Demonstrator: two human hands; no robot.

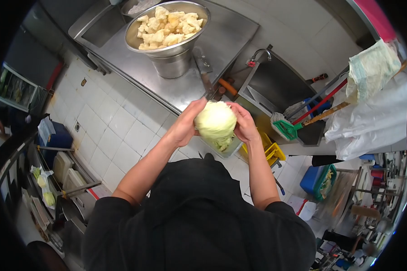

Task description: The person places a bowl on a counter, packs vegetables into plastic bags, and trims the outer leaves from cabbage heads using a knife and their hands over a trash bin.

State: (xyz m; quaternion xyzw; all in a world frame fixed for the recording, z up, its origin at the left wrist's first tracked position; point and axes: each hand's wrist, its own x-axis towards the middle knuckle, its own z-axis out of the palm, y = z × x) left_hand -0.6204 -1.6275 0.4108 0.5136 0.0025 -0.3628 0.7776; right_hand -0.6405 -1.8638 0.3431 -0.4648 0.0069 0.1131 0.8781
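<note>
A round, pale green head of lettuce (pixel 215 119) is held up in front of my body, between both hands. My left hand (pixel 188 122) curves around its left side, and my right hand (pixel 245 123) grips the right side with bent fingers. Below the lettuce is a clear plastic container (pixel 228 152) with green leaf scraps in it, partly hidden by the head. Just beyond my hands, at the counter's corner, lies a cleaver (pixel 202 63) with a wooden handle, and beside it an orange, stick-shaped thing (pixel 228 86).
A steel bowl (pixel 130 38) of pale yellow, cauliflower-like chunks rests on a metal pot (pixel 172 65) on the steel counter (pixel 140 77). To the right are a sink (pixel 276 81) with a tap, a green brush (pixel 286 128), mop handles and a yellow plastic bucket (pixel 272 151). Shelving stands left.
</note>
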